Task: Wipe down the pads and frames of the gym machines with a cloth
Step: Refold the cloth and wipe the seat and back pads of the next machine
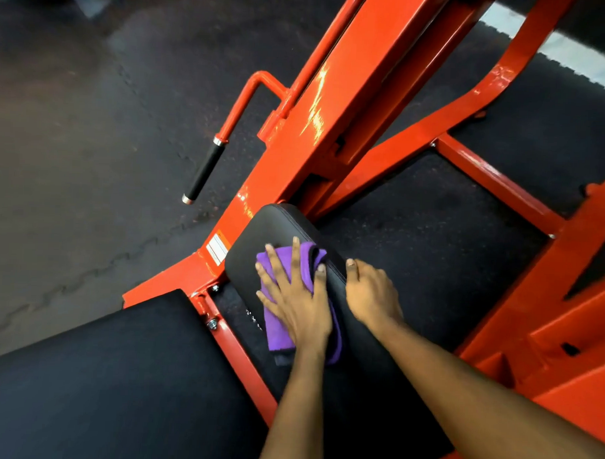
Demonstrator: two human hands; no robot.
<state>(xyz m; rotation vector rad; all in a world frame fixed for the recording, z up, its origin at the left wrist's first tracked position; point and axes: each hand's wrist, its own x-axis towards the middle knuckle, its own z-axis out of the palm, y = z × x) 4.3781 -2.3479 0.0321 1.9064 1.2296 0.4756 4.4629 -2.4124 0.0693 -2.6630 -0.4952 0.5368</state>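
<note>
left grip [298,301] flat (fingers spread) on cloth [279,335] | right grip [371,293] clasps pad [256,238]

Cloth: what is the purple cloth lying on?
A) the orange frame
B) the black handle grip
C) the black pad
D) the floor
C: the cloth lies on the pad, pressed flat under the left hand.
</note>
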